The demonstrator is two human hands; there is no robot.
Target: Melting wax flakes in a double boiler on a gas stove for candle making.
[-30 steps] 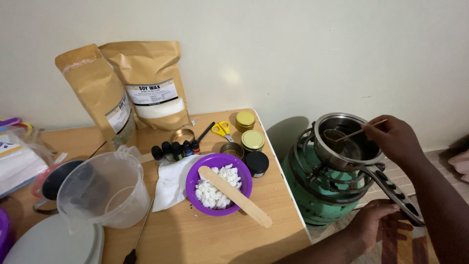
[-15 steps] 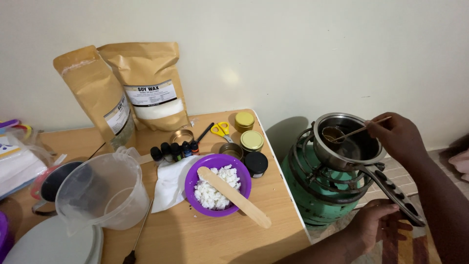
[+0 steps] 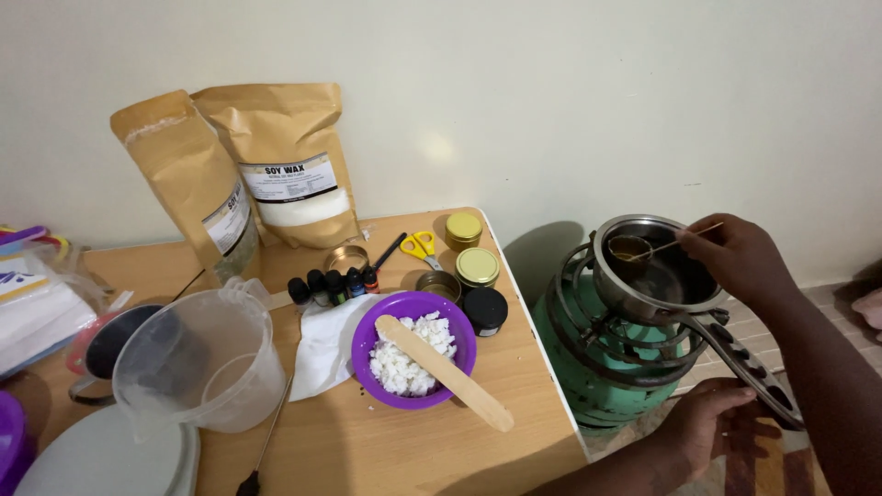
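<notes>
I am seeing the right hand [image 3: 742,259] pinching a thin wooden stick [image 3: 684,237] whose tip is dipping into a small round metal tin [image 3: 630,247] inside the steel saucepan [image 3: 654,272] sitting on the green gas burner [image 3: 588,358] at the right. The left hand [image 3: 707,424], fingers curled, is gripping the saucepan's black handle [image 3: 749,367] nearer me.

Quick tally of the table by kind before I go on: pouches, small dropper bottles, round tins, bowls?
Brown paper pouches: 2
Small dropper bottles: 5
Round tins: 5 (two gold-lidded, one black-lidded, two open)
Purple bowl of white chunks: 1
Total: 13
</notes>
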